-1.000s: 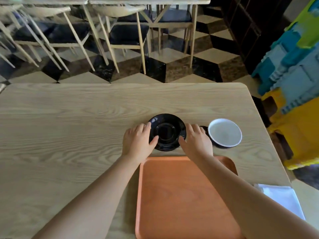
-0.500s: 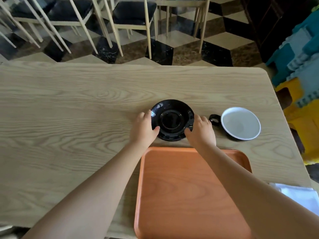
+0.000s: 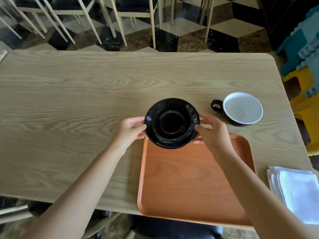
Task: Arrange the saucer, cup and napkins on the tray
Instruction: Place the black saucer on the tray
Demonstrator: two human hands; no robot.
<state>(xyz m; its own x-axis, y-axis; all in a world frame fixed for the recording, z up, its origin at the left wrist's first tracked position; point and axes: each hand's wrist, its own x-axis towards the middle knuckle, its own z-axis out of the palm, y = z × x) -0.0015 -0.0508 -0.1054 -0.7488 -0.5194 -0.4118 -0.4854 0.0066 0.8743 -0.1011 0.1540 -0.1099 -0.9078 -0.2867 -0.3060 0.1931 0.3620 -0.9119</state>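
A glossy black saucer (image 3: 172, 123) is held by its rim between both hands, lifted over the far edge of the orange tray (image 3: 189, 183). My left hand (image 3: 128, 131) grips the saucer's left rim and my right hand (image 3: 213, 133) grips its right rim. A black cup (image 3: 241, 109) with a white inside stands on the table to the right of the saucer, its handle pointing left. A stack of white napkins (image 3: 296, 192) lies at the table's right front corner, right of the tray.
The wooden table (image 3: 69, 100) stretches bare to the left and far side. Pale wooden chairs (image 3: 120, 16) stand beyond it on a chequered floor. Blue and yellow plastic stools (image 3: 305, 69) are stacked past the right edge.
Both hands have closed on the saucer's rim and lifted it off the table, bringing it toward me over the tray's far edge. The camera has tilted further down.
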